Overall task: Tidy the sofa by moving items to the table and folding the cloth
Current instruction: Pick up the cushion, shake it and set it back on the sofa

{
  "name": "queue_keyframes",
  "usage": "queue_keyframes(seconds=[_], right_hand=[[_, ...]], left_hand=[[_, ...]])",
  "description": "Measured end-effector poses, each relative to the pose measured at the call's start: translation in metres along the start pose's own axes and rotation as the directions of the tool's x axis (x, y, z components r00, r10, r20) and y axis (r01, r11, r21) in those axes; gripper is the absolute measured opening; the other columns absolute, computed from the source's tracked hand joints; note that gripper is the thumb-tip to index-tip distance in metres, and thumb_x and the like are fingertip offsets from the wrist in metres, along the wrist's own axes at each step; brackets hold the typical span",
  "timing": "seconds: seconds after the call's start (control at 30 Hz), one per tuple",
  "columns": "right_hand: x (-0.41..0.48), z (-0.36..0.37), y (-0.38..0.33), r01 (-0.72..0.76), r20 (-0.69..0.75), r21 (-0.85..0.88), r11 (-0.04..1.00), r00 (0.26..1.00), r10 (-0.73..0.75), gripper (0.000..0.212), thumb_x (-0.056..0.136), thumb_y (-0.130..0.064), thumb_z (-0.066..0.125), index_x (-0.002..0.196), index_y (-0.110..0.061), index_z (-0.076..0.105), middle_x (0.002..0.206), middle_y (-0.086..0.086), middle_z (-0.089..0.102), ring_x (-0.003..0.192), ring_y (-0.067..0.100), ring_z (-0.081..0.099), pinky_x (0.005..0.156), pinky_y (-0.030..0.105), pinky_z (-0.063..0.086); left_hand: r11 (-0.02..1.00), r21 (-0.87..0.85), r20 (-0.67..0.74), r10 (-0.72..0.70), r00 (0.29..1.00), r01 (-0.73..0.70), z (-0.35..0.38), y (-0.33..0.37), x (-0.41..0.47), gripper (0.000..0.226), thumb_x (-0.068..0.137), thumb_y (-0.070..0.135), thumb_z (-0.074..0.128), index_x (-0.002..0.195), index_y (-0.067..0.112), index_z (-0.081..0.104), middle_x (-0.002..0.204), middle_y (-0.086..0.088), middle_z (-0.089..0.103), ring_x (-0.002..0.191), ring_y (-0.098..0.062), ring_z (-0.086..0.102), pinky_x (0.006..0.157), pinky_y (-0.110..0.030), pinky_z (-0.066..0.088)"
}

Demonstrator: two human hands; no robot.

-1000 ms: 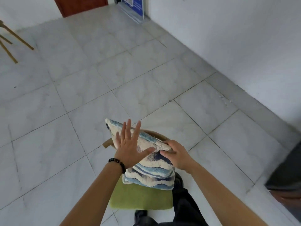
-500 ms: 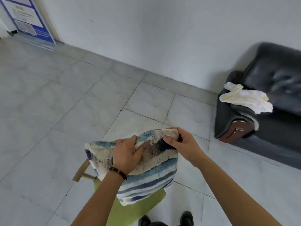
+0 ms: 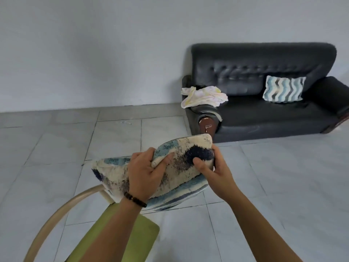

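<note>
A blue-and-cream striped cushion (image 3: 181, 167) is held in front of me above a chair. My left hand (image 3: 145, 174) grips its top edge near the middle, and my right hand (image 3: 211, 167) grips its upper right corner. Across the floor stands a black leather sofa (image 3: 264, 110) against the wall. A crumpled white-and-yellow cloth (image 3: 204, 96) lies over the sofa's left armrest. A second wavy-striped cushion (image 3: 283, 88) leans against the sofa's backrest on the right.
A chair with a green seat (image 3: 120, 233) and a curved beige back rail (image 3: 62, 208) stands directly below my arms. Grey tiled floor (image 3: 283, 176) stretches between me and the sofa. A plain pale wall (image 3: 94, 53) runs behind.
The view has swung right so the whole sofa shows. Both hands went from resting on the cushion on the chair to gripping it and lifting it off the seat.
</note>
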State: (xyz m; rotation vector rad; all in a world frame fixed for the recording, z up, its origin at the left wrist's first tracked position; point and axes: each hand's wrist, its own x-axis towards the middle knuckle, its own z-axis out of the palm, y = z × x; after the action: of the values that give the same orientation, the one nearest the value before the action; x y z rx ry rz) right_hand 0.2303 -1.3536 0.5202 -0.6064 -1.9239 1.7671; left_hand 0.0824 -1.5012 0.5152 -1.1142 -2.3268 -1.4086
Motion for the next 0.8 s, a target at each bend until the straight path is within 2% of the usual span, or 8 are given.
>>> queue_keyframes(seconds=[0.1, 0.2, 0.3, 0.4, 0.5, 0.63, 0.7, 0.8], right_hand=[[-0.033, -0.054, 0.016, -0.006, -0.087, 0.049, 0.999, 0.996, 0.010, 0.055, 0.090, -0.032, 0.065, 0.139, -0.031, 0.041, 0.118, -0.017, 0.066, 0.111, 0.004, 0.064, 0.082, 0.021, 0.056], [-0.062, -0.108, 0.043, -0.059, -0.144, 0.070, 0.996, 0.987, 0.069, 0.066, 0.090, -0.045, 0.067, 0.146, -0.035, 0.034, 0.133, -0.009, 0.059, 0.122, 0.011, 0.060, 0.096, 0.035, 0.056], [-0.081, -0.150, 0.066, -0.093, -0.245, 0.062, 0.994, 0.964, 0.106, 0.070, 0.089, -0.046, 0.069, 0.147, -0.029, 0.034, 0.136, -0.008, 0.059, 0.125, 0.013, 0.059, 0.101, 0.044, 0.053], [-0.075, -0.192, 0.085, -0.125, -0.370, -0.030, 0.992, 0.923, 0.105, 0.075, 0.082, -0.067, 0.067, 0.145, -0.042, 0.035, 0.138, -0.012, 0.056, 0.128, 0.015, 0.055, 0.103, 0.049, 0.049], [-0.057, -0.236, 0.108, -0.184, -0.462, -0.109, 0.977, 0.879, 0.114, 0.077, 0.079, -0.077, 0.061, 0.145, -0.050, 0.031, 0.139, -0.017, 0.051, 0.132, 0.014, 0.049, 0.107, 0.049, 0.043], [-0.024, -0.295, 0.143, -0.240, -0.572, -0.100, 0.966, 0.808, 0.142, 0.080, 0.079, -0.078, 0.059, 0.147, -0.052, 0.026, 0.143, -0.018, 0.049, 0.134, 0.016, 0.047, 0.107, 0.052, 0.043], [0.004, -0.330, 0.156, -0.247, -0.598, -0.083, 0.965, 0.787, 0.150, 0.075, 0.080, -0.077, 0.059, 0.145, -0.052, 0.030, 0.141, -0.017, 0.053, 0.131, 0.017, 0.051, 0.104, 0.052, 0.047], [0.059, -0.382, 0.151, -0.241, -0.633, -0.042, 0.970, 0.758, 0.161, 0.072, 0.079, -0.076, 0.062, 0.141, -0.047, 0.039, 0.134, -0.017, 0.059, 0.125, 0.012, 0.057, 0.101, 0.048, 0.051]], left_hand=[[1.000, -0.017, 0.036, 0.022, 0.999, -0.021, 0.042, 0.048, -0.015, 0.060, 0.084, 0.074, 0.046, 0.058, 0.020, 0.039, 0.046, 0.004, 0.041, 0.051, -0.012, 0.041, 0.050, -0.024, 0.030], [0.994, -0.103, 0.068, -0.017, 0.998, 0.024, 0.083, 0.087, -0.023, 0.057, 0.083, 0.069, 0.055, 0.060, 0.018, 0.044, 0.049, 0.008, 0.045, 0.051, -0.018, 0.046, 0.047, -0.029, 0.034], [0.982, -0.182, 0.108, -0.025, 0.994, 0.044, 0.120, 0.118, -0.025, 0.050, 0.085, 0.053, 0.063, 0.063, 0.011, 0.049, 0.049, 0.001, 0.049, 0.046, -0.019, 0.047, 0.039, -0.035, 0.039], [0.976, -0.216, 0.155, -0.003, 0.988, 0.036, 0.166, 0.139, -0.020, 0.049, 0.086, 0.051, 0.062, 0.063, 0.010, 0.052, 0.048, -0.002, 0.050, 0.045, -0.017, 0.047, 0.038, -0.034, 0.039], [0.973, -0.231, 0.203, 0.040, 0.978, 0.008, 0.220, 0.153, -0.006, 0.046, 0.088, 0.049, 0.060, 0.062, 0.011, 0.051, 0.047, 0.001, 0.047, 0.046, -0.019, 0.047, 0.038, -0.027, 0.034], [0.959, -0.283, 0.277, 0.093, 0.956, -0.011, 0.307, 0.164, 0.030, 0.037, 0.087, 0.050, 0.058, 0.061, 0.027, 0.046, 0.045, 0.012, 0.043, 0.041, -0.010, 0.042, 0.041, -0.013, 0.027], [0.955, -0.295, 0.318, 0.124, 0.940, -0.026, 0.356, 0.165, 0.056, 0.043, 0.087, 0.056, 0.057, 0.061, 0.024, 0.045, 0.045, 0.011, 0.042, 0.040, -0.007, 0.039, 0.045, -0.016, 0.026], [0.939, -0.344, 0.339, 0.154, 0.928, -0.030, 0.425, 0.173, 0.110, 0.057, 0.088, 0.061, 0.056, 0.060, 0.013, 0.046, 0.047, 0.002, 0.044, 0.043, -0.019, 0.043, 0.046, -0.026, 0.030]])
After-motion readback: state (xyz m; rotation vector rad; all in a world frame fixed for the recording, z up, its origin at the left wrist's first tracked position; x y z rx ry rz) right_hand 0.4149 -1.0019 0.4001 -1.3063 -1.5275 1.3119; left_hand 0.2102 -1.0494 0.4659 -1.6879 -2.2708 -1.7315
